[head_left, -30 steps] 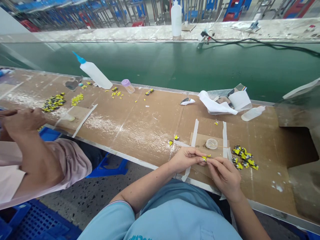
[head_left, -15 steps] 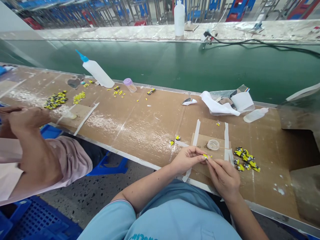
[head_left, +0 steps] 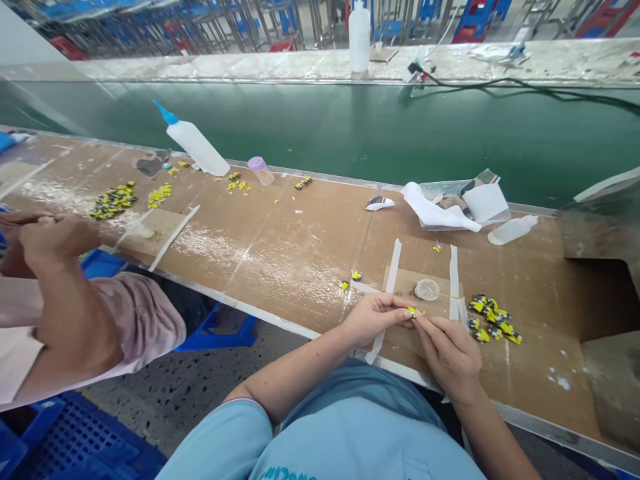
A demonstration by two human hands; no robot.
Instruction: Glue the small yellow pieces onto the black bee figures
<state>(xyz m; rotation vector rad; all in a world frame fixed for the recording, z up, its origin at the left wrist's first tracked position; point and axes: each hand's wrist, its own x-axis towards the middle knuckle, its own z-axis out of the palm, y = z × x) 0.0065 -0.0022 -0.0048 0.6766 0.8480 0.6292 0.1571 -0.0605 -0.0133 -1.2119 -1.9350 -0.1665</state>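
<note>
My left hand [head_left: 376, 317] pinches a small yellow and black part [head_left: 411, 311] at the near edge of the brown workbench [head_left: 280, 247]. My right hand [head_left: 450, 350] meets it fingertip to fingertip, its fingers pinched on the same part. Just beyond the fingers sits a small clear round dish [head_left: 427, 289] on a taped cardboard patch. A heap of several yellow and black parts [head_left: 493, 319] lies to the right of my right hand. Two more such parts [head_left: 349, 280] lie left of the dish.
A co-worker's arm and hand [head_left: 55, 240] work at the left, near piles of yellow parts [head_left: 113, 200]. A squeeze bottle with a blue tip [head_left: 195, 143], a purple-lidded jar [head_left: 260, 170], white paper and plastic [head_left: 453, 203] and another bottle [head_left: 513, 230] lie along the green conveyor belt [head_left: 400, 133].
My hands have stayed together on the small part, with only slight finger movement. The view shifted a little.
</note>
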